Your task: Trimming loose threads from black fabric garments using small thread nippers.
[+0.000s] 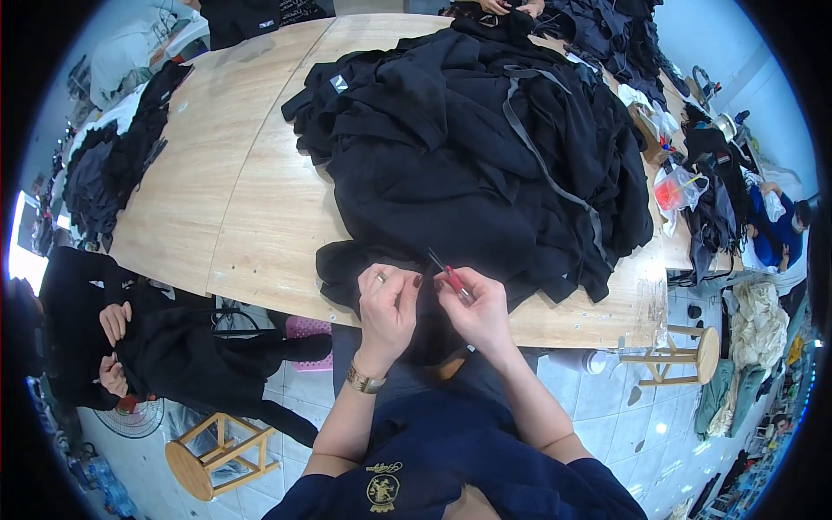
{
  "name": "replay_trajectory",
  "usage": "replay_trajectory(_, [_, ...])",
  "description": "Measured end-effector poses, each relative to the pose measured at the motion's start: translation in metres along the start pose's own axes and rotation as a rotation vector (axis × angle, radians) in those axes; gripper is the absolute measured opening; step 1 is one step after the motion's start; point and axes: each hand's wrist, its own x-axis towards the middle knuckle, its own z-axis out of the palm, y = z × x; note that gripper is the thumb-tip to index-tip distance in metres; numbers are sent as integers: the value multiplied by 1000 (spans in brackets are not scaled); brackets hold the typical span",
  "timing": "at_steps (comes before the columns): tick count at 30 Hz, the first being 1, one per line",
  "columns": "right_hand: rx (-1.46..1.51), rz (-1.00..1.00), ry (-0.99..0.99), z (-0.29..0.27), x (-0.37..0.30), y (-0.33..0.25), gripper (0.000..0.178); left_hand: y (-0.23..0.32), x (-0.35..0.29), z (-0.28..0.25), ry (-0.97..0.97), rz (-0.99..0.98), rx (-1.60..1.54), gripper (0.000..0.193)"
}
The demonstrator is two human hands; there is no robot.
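Observation:
A large heap of black garments (pixel 485 195) covers the middle of the wooden table, with a long grey strip (pixel 542 160) lying across it. At its near edge, my left hand (pixel 387 303) is closed, thumb against fingers, on the black garment (pixel 426 334) that hangs over the table's front edge. Small thread snips (pixel 455 279) with red on the handle are in my right hand (pixel 481 316). Their thin blades point up and to the left, over the dark cloth. Just what cloth edge lies between my left fingertips is hard to make out.
On the left, a person's hands (pixel 113 347) hold another black garment (pixel 195 351). More hands (pixel 511 7) work at the table's far side. Wooden stools (pixel 217 455) stand left and right (pixel 693 355). A plastic bag with a red drink (pixel 676 191) sits on the right.

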Motion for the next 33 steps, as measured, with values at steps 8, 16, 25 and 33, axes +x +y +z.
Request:
replay_trajectory(8, [14, 71, -10, 0, 0, 0, 6, -6, -3, 4, 4, -68, -93, 17])
replay_trajectory(16, [440, 191, -49, -10, -3, 4, 11, -17, -5, 2, -46, -328, -443, 28])
replay_trajectory(25, [-385, -340, -93, -18, -1, 18, 25, -22, -4, 0, -70, -653, -1061, 26])
replay_trajectory(33, [-520, -432, -128, -16, 3, 13, 30, -25, -7, 2, -71, -657, -1052, 23])
